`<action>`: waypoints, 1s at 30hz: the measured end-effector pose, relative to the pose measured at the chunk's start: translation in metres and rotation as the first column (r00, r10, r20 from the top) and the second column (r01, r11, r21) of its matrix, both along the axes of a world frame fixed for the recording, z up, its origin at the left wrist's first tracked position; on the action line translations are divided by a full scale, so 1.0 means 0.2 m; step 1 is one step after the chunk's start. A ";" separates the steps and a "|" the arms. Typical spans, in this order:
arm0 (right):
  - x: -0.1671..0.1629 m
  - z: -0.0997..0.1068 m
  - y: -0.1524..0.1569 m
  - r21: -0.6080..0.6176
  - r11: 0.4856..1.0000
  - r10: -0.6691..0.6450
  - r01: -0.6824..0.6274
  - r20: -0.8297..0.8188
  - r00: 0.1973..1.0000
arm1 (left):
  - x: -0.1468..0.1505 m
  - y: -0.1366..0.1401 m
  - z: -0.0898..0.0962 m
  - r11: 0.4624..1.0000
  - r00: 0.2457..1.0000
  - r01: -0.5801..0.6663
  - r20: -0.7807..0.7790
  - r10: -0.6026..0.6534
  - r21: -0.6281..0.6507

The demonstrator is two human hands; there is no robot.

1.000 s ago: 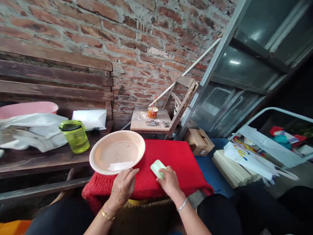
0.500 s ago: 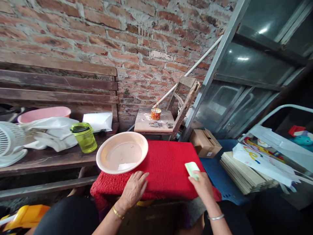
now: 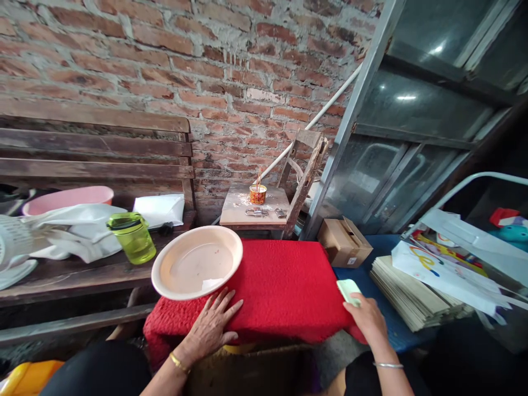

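Observation:
A red, fuzzy cloth [image 3: 284, 286] covers a low table in front of me. My left hand [image 3: 209, 324] lies on its front left part, fingers spread, just below a pale pink basin [image 3: 198, 264]. The basin stands on the cloth's left end, with a small white piece [image 3: 212, 284] inside near its front rim. At the cloth's right edge, my right hand [image 3: 368, 319] is closed around a pale green, rounded block [image 3: 348, 289]. Its underside is hidden, and I cannot tell exactly what it is.
On the left a wooden bench [image 3: 58, 281] bears a green bottle [image 3: 132, 237], white bags and a fan. Behind the table, a wooden chair [image 3: 235, 206] holds a small tub [image 3: 258, 194] and padlocks. A cardboard box [image 3: 342, 245] and stacked tan sheets [image 3: 408, 291] sit to the right.
My right hand has moved right with the pale green block, to the cloth's edge. My left hand has shifted slightly left, and its fingers are spread wider. The view has turned slightly.

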State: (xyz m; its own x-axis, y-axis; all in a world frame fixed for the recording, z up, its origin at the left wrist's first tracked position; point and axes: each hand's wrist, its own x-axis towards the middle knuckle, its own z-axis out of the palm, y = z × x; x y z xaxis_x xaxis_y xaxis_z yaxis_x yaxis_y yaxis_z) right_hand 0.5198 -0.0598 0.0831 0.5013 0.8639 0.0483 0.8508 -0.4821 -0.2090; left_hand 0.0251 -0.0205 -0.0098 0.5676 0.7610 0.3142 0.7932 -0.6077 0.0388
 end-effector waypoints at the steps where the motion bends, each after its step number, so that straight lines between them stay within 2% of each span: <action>1: 0.06 0.01 -0.02 -0.008 0.998 -0.062 0.062 0.021 0.998 | 0.00 0.00 0.01 1.000 1.000 0.005 -0.006 -0.005 -0.010; 2: 0.09 0.00 -0.03 -0.004 0.995 -0.103 0.104 0.032 0.994 | 0.00 0.01 0.02 1.000 1.000 0.010 -0.015 -0.010 -0.023; 4: 0.08 -0.01 -0.03 0.040 0.995 -0.087 0.087 0.001 0.996 | 0.00 0.02 0.04 0.999 0.999 0.015 -0.036 -0.016 -0.043; 6: -0.01 -0.05 0.00 0.111 0.993 0.055 -0.046 -0.085 0.995 | 0.00 0.03 0.06 0.999 0.998 0.022 -0.051 -0.024 -0.046; 8: -0.10 -0.10 0.03 0.182 0.959 0.247 -0.218 -0.157 0.956 | -0.01 0.04 0.07 0.999 0.997 0.037 -0.064 -0.039 -0.039; 10: -0.12 -0.15 0.03 0.211 0.929 0.346 -0.306 -0.189 0.919 | -0.02 0.04 0.07 0.998 0.995 0.054 -0.087 -0.057 -0.035; 12: -0.04 -0.18 0.01 0.200 0.949 0.283 -0.244 -0.198 0.938 | -0.03 0.04 0.07 0.998 0.991 0.057 -0.118 -0.060 -0.034; 14: 0.10 -0.19 -0.04 0.154 0.986 0.100 -0.071 -0.192 0.976 | -0.03 0.04 0.06 0.998 0.988 0.045 -0.149 -0.050 -0.035; 16: 0.23 -0.18 -0.08 0.116 0.989 -0.074 0.094 -0.163 0.984 | -0.03 0.04 0.06 0.999 0.984 0.022 -0.176 -0.030 -0.047; 18: 0.27 -0.13 -0.09 0.127 0.982 -0.121 0.139 -0.139 0.983 | -0.03 0.03 0.05 0.997 0.980 0.000 -0.200 -0.014 -0.072; 19: 0.25 -0.11 -0.07 0.148 0.984 -0.082 0.102 -0.133 0.988 | -0.03 0.03 0.05 0.996 0.978 -0.010 -0.210 -0.008 -0.084; 21: 0.10 -0.06 -0.01 0.184 0.981 0.090 -0.065 -0.132 0.987 | -0.03 0.03 0.05 0.995 0.975 -0.025 -0.220 0.003 -0.099; 25: -0.36 -0.03 0.17 0.181 0.897 0.432 -0.404 -0.157 0.888 | -0.03 0.04 0.04 0.993 0.973 -0.047 -0.231 0.022 -0.106; 28: -0.57 -0.05 0.26 0.157 0.834 0.549 -0.529 -0.152 0.822 | -0.04 0.05 0.04 0.988 0.967 -0.060 -0.254 0.022 -0.141; 30: -0.54 -0.06 0.28 0.139 0.826 0.563 -0.547 -0.137 0.815 | -0.04 0.05 0.04 0.985 0.964 -0.062 -0.265 0.018 -0.159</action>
State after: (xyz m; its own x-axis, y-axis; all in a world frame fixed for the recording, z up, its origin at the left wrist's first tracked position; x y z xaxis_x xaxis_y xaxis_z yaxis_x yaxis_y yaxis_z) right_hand 0.4113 -0.0044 0.0714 -0.0544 0.9936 0.0986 0.9171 0.0888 -0.3886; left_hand 0.0177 -0.0099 -0.0009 0.5810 0.8134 0.0276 0.8126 -0.5778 -0.0766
